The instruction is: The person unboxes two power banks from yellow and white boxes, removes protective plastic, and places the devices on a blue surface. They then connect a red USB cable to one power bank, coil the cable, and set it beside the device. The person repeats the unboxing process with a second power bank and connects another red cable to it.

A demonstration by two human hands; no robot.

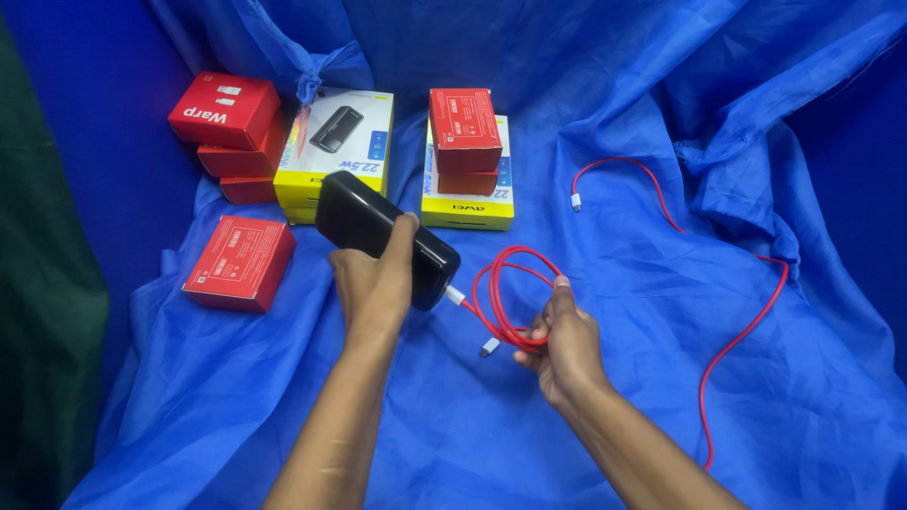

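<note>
Crumpled blue cloth (605, 416) covers the whole surface, with a dark green drape (38, 312) at the left edge. Three red boxes (231, 132) stacked at back left, a lone red box (239, 262) lying in front of them; yellow-and-white box (337, 142) on what looks like a second one, and further right a yellow box (468, 206) with two smaller red boxes (465, 132) stacked on top. A loose red cable (746, 331) with a white plug trails across the cloth at right.
</note>
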